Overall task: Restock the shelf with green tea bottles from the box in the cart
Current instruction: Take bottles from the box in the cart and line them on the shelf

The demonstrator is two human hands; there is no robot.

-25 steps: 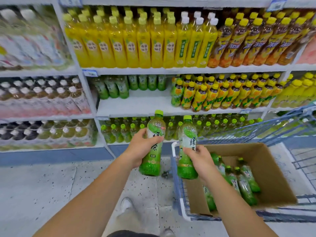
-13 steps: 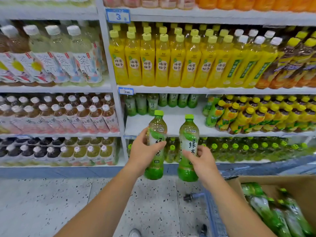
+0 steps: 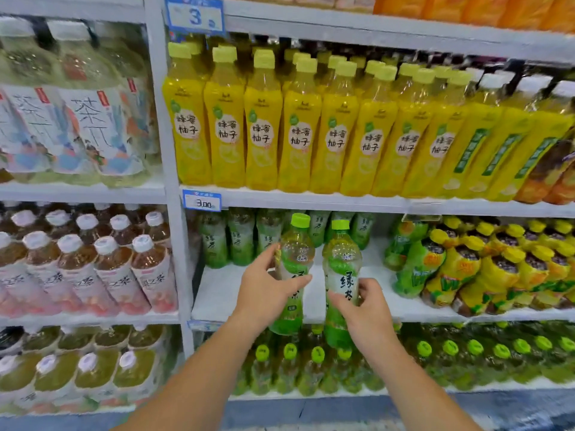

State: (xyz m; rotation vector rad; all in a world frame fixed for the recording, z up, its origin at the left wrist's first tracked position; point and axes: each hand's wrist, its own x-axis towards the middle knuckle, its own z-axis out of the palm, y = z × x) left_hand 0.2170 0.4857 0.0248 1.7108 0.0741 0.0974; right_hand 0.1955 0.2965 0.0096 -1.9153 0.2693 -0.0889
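I hold two green tea bottles upright in front of the middle shelf [image 3: 413, 309]. My left hand [image 3: 266, 290] grips the left bottle [image 3: 294, 259] around its label. The right bottle [image 3: 341, 259] is gripped lower down by my right hand [image 3: 365, 309]. Both have green caps and stand side by side just before the shelf's front edge. Several matching green tea bottles [image 3: 239, 241] stand at the back of that shelf. The box and cart are out of view.
Yellow honey-pomelo bottles [image 3: 298, 132] fill the shelf above. Yellow-and-green drink bottles [image 3: 485, 265] crowd the right part of the middle shelf. Small green-capped bottles [image 3: 311, 365] line the shelf below. Brown tea bottles [image 3: 93, 262] fill the left bay behind the white upright [image 3: 174, 244].
Both hands have carried the bottles up and forward to the middle shelf. My view has moved closer and higher, and the cart with its box has dropped out of sight.
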